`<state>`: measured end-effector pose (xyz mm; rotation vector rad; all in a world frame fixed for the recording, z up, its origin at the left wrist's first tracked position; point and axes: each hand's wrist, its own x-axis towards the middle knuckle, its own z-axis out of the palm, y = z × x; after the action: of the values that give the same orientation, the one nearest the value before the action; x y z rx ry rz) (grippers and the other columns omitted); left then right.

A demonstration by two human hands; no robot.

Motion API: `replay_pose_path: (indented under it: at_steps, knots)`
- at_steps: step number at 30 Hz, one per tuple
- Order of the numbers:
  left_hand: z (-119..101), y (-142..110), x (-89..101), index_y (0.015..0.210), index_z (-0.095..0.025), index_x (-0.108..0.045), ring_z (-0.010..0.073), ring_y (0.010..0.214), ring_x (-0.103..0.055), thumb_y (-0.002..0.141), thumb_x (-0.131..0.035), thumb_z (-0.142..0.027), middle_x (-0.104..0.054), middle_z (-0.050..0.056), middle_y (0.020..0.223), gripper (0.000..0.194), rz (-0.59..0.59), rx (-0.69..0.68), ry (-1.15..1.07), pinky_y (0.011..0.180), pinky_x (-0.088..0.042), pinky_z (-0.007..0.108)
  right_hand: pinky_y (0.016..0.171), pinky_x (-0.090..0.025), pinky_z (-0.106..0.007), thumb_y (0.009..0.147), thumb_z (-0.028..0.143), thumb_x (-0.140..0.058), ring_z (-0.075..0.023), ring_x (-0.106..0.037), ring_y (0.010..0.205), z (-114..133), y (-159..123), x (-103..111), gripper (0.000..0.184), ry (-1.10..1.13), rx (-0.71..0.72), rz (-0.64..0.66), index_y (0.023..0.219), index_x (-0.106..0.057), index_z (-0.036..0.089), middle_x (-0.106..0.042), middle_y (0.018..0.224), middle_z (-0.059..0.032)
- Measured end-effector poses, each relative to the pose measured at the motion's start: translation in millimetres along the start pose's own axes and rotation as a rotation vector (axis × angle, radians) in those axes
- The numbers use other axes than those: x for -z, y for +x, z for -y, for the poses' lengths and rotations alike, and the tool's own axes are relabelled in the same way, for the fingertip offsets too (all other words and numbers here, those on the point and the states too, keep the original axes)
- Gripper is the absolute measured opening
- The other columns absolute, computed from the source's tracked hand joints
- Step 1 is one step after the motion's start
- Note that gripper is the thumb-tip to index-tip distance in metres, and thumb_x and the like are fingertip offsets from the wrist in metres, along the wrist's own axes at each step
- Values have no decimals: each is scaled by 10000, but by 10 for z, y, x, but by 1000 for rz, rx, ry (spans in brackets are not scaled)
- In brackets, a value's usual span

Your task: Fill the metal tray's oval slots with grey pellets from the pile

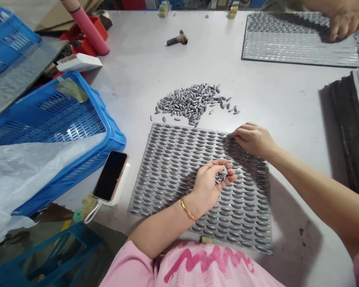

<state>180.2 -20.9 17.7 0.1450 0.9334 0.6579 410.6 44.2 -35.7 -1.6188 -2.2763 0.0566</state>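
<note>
Pale worktable [293, 99] holds a blue crate [77, 115] and phone [110, 175] beside the hands [209, 185].

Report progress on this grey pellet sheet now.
Done: most rows on the rectangular grey dimpled sheet hold oval grey pellets. In hand: the left hand cups a few pellets; the right hand rests on the sheet. Left: the loose heap of pellets above it.

Pink top [194, 265] with magenta scrawl, blue slotted crate [107, 121], grey oval-patterned tray [164, 159], gold bangle [188, 209]
</note>
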Motion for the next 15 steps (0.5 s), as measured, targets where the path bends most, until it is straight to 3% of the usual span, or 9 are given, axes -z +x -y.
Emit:
replay_pose_path:
  at_steps: [9,12,15]
  knots:
    - [-52,-5,-33,943,-111,-699,169,800,-690,846,-627,-192,-673,85,885,145,-11,24,-85,901,-580,390,630,-466,-338,893,223,-486,-228,-656,868,-101,132,139,286,-125,119,229,908,-771,219,-763,906,-79]
    - [-71,-1,-33,974,-112,-705,180,811,-703,851,-630,-205,-680,86,884,171,-22,46,-107,910,-582,396,644,-479,-351,917,255,-475,-235,-659,880,-64,123,169,296,-87,94,203,946,-769,232,-766,942,-76]
    - [-74,12,-31,970,-111,-702,200,828,-712,868,-626,-240,-698,104,911,181,-38,64,-131,901,-585,409,711,-511,-389,954,311,-481,-251,-658,904,142,33,289,293,51,29,80,1021,-757,238,-761,992,-89]
